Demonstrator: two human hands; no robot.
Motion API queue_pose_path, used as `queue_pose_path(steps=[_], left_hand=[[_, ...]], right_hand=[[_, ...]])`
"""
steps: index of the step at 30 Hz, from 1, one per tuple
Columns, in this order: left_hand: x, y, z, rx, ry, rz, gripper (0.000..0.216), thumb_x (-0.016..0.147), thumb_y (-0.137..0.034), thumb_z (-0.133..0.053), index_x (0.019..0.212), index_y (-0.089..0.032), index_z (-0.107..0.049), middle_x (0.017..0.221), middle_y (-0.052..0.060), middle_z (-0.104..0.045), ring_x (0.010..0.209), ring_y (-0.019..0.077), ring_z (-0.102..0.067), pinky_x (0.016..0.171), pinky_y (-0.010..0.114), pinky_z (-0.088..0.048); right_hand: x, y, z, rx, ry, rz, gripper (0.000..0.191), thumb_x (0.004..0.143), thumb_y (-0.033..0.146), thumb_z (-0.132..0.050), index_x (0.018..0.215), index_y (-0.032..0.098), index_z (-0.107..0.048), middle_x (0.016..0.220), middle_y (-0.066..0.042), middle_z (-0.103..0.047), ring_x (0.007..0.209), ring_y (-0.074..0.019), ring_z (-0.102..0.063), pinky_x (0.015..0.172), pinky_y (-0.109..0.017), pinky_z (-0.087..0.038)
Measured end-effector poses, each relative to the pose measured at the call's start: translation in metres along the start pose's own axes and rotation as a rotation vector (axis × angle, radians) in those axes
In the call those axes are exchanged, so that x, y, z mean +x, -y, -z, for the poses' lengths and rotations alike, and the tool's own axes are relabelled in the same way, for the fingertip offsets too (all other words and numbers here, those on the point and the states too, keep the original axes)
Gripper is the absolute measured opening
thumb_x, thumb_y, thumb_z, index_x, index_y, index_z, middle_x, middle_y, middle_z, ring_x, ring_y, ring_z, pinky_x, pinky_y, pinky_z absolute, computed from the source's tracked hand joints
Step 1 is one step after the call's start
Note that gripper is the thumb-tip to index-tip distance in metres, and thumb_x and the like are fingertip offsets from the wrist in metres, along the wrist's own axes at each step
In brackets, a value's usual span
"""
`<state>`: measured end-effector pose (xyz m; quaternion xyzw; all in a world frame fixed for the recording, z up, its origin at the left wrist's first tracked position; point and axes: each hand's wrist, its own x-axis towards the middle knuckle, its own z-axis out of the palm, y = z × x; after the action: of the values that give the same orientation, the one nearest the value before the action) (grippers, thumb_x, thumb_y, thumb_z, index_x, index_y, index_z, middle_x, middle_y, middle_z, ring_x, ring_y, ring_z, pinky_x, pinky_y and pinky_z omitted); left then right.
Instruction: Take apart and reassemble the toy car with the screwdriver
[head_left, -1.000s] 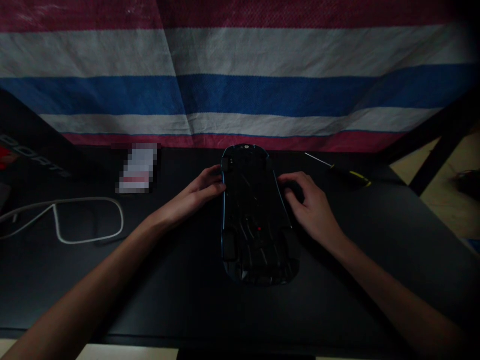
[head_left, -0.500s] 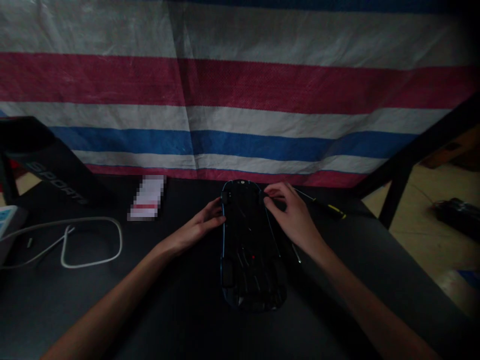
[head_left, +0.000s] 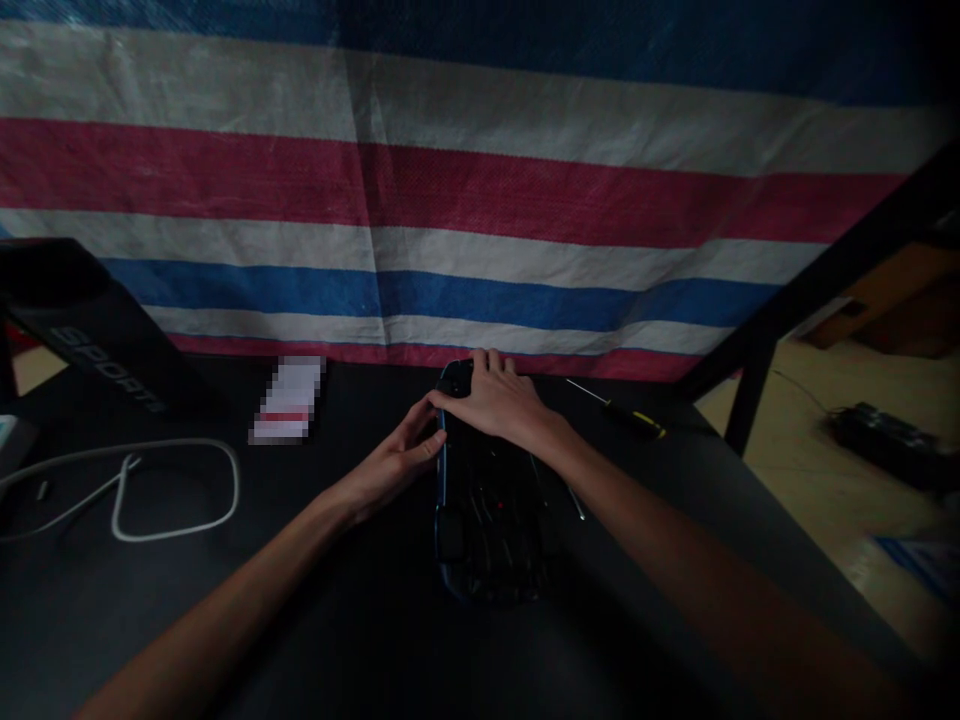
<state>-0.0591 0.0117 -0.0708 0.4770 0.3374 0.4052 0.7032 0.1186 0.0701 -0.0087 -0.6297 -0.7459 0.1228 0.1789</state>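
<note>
A black toy car (head_left: 491, 520) with a blue edge lies upside down on the dark table (head_left: 225, 600), its underside and wheels facing up. My left hand (head_left: 397, 455) rests against the car's left side near the far end, fingers curled on the edge. Across the far end of the chassis reaches my right hand (head_left: 495, 400), fingers laid over it and pressing near the far left wheel. Nothing shows in either palm apart from the car.
A yellow-handled screwdriver (head_left: 626, 412) lies right of the car, and a thin metal rod (head_left: 576, 503) beside the car's right flank. A white cable loop (head_left: 150, 490) and a small white card (head_left: 289, 400) lie left. A striped tarp (head_left: 480, 200) hangs behind. A black stand (head_left: 97, 340) sits far left.
My right hand has moved from the car's right side, up to its far right corner, then across to the far left end. The camera has tilted upward.
</note>
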Motion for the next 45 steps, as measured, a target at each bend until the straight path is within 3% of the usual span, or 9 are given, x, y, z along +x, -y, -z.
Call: queue_pose_path(steps=[8, 18, 25, 29, 33, 37, 41, 45], left_hand=[[-0.001, 0.0, -0.008, -0.16, 0.013, -0.008, 0.091, 0.093, -0.028, -0.077, 0.163, -0.051, -0.024, 0.176, 0.002, -0.024, 0.158, 0.0327, -0.031, 0.127, 0.054, -0.029], [-0.003, -0.005, -0.009, -0.145, -0.024, 0.001, 0.089, 0.091, -0.028, -0.08, 0.161, -0.051, -0.031, 0.17, 0.004, -0.033, 0.146, 0.0322, -0.047, 0.115, 0.051, -0.045], [-0.001, -0.008, -0.008, -0.136, -0.06, -0.013, 0.084, 0.086, -0.02, -0.082, 0.156, -0.045, -0.044, 0.16, 0.006, -0.046, 0.13, 0.0288, -0.059, 0.103, 0.045, -0.053], [0.001, -0.006, -0.006, -0.147, -0.078, -0.011, 0.081, 0.084, -0.022, -0.084, 0.154, -0.041, -0.047, 0.157, 0.008, -0.049, 0.127, 0.0286, -0.06, 0.097, 0.042, -0.054], [0.003, -0.004, -0.005, -0.147, -0.108, -0.004, 0.082, 0.08, -0.023, -0.086, 0.152, -0.037, -0.048, 0.155, 0.01, -0.051, 0.127, 0.0292, -0.06, 0.092, 0.037, -0.055], [0.002, -0.005, -0.01, -0.099, -0.14, -0.018, 0.081, 0.08, -0.023, -0.084, 0.152, -0.036, -0.048, 0.156, 0.01, -0.049, 0.127, 0.0298, -0.059, 0.092, 0.038, -0.055], [-0.001, -0.007, -0.015, -0.076, -0.167, -0.033, 0.079, 0.08, -0.025, -0.084, 0.15, -0.036, -0.05, 0.158, 0.01, -0.048, 0.128, 0.0316, -0.059, 0.095, 0.041, -0.055], [0.0, -0.005, -0.013, -0.077, -0.166, -0.031, 0.077, 0.082, -0.027, -0.084, 0.15, -0.036, -0.05, 0.158, 0.01, -0.048, 0.126, 0.0315, -0.06, 0.093, 0.042, -0.056]], right_hand=[[-0.004, 0.013, 0.01, -0.047, 0.058, -0.055, 0.086, 0.083, 0.072, -0.058, 0.141, 0.009, -0.048, 0.148, -0.025, -0.053, 0.138, -0.05, -0.048, 0.104, -0.062, -0.047], [-0.008, 0.014, 0.025, 0.009, 0.101, -0.053, 0.083, 0.084, 0.07, -0.055, 0.141, 0.011, -0.047, 0.149, -0.024, -0.053, 0.138, -0.0473, -0.048, 0.107, -0.06, -0.046], [-0.011, 0.01, 0.024, 0.054, 0.079, -0.034, 0.087, 0.084, 0.07, -0.058, 0.148, 0.013, -0.044, 0.149, -0.022, -0.053, 0.14, -0.045, -0.048, 0.108, -0.061, -0.046], [-0.032, 0.009, 0.024, 0.016, 0.037, 0.042, 0.093, 0.088, 0.072, -0.054, 0.159, 0.015, -0.035, 0.161, -0.02, -0.042, 0.147, -0.0435, -0.04, 0.112, -0.065, -0.043], [-0.062, 0.009, 0.03, 0.053, 0.232, 0.104, 0.104, 0.087, 0.079, -0.051, 0.167, 0.018, -0.025, 0.175, -0.017, -0.019, 0.159, -0.0433, -0.022, 0.119, -0.064, -0.037], [-0.073, 0.011, 0.035, 0.021, 0.325, 0.086, 0.097, 0.093, 0.068, -0.051, 0.169, 0.019, -0.017, 0.178, -0.015, -0.004, 0.162, -0.0442, -0.008, 0.12, -0.068, -0.035], [-0.071, 0.014, 0.042, 0.012, 0.334, 0.101, 0.094, 0.094, 0.064, -0.052, 0.169, 0.017, -0.02, 0.177, -0.016, -0.009, 0.161, -0.0451, -0.014, 0.118, -0.067, -0.037], [-0.068, 0.011, 0.057, 0.06, 0.24, 0.118, 0.086, 0.094, 0.054, -0.052, 0.167, 0.016, -0.027, 0.171, -0.016, -0.032, 0.15, -0.0414, -0.043, 0.118, -0.06, -0.042]])
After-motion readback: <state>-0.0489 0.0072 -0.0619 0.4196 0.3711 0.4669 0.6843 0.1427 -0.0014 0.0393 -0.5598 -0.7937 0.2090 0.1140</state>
